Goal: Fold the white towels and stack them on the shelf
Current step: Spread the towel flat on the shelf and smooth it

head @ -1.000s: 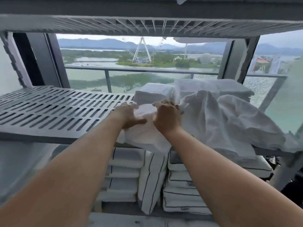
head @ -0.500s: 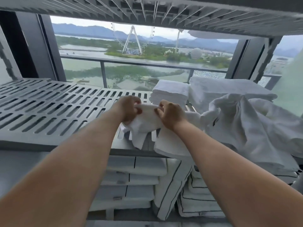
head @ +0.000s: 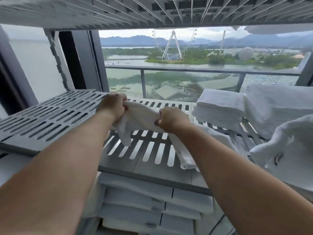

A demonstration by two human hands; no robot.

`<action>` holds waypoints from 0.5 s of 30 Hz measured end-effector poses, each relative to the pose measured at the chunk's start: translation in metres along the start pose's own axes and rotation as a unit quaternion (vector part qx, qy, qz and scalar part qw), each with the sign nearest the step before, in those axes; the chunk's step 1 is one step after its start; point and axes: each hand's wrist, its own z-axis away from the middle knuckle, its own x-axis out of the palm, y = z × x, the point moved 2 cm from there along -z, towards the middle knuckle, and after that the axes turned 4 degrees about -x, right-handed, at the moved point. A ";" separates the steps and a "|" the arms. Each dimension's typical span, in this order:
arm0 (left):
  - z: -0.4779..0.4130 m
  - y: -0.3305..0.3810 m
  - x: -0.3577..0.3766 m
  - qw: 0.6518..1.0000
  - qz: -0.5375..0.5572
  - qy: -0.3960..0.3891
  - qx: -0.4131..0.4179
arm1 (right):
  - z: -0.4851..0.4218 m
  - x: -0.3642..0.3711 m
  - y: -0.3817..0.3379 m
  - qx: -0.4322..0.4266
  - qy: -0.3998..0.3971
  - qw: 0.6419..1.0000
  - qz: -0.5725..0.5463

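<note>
Gripped a towel (head: 144, 114) in left hand (head: 112, 106) and right hand (head: 171, 118), held apart. Had a folded stack (head: 218, 107) right of the hands. Still had a heap (head: 288, 150) to fold, further right.

A glass balcony railing (head: 186, 69) fronts a Ferris wheel (head: 171, 46), water (head: 128, 62) and hazy mountains (head: 135, 39) under grey daylight.

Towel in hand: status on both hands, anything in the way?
Left hand and right hand each grip the white towel, stretched over the slotted shelf. Not yet folded. Folded stack and loose heap sit to the right, not blocking.
</note>
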 end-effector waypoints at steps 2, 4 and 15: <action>-0.007 -0.012 0.002 1.000 -0.002 0.027 -0.013 | -0.011 0.005 -0.007 -0.009 0.042 0.998 -0.038; -0.017 -0.023 0.004 0.998 -0.012 0.053 -0.028 | -0.023 0.006 -0.012 -0.003 0.076 0.994 -0.081; -0.087 -0.070 0.012 0.996 0.025 -0.038 0.074 | -0.070 0.019 -0.041 0.083 0.176 0.976 -0.095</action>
